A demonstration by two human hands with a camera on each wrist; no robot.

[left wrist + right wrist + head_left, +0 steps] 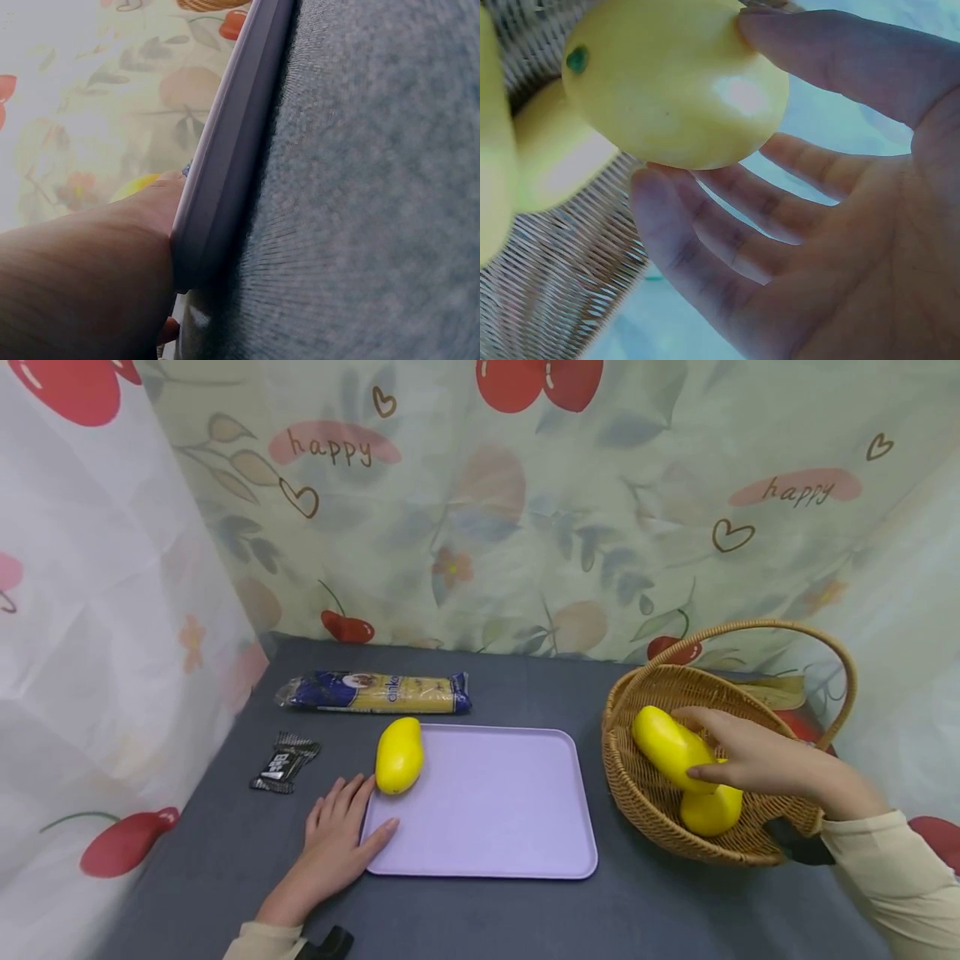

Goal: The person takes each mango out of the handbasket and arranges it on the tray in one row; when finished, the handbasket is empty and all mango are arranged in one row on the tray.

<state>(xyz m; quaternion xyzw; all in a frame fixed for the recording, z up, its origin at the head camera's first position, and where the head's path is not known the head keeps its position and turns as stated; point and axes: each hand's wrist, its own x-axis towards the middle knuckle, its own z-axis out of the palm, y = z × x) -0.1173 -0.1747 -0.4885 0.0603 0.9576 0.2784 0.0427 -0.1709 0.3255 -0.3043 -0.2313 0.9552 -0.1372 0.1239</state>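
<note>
My right hand (757,756) reaches into the wicker basket (633,797) and grips a yellow mango (670,745) between thumb and fingers. In the right wrist view the held mango (667,90) has a green spot at its end. Another mango (708,812) lies below it in the basket. My left hand (335,839) rests at the left edge of the lilac tray (487,802), fingers extended beside it and thumb over the rim. By its fingertips, a third mango (399,756) sits on the tray's upper left corner. In the left wrist view the tray's side (225,150) hides most of the fingers.
Behind the tray lies a long clear-and-blue pasta packet (378,692). Left of the tray is a small black wrapped packet (285,763). The basket's tall handle (780,625) arches over its right side. A patterned curtain (465,510) hangs behind the grey table (525,918).
</note>
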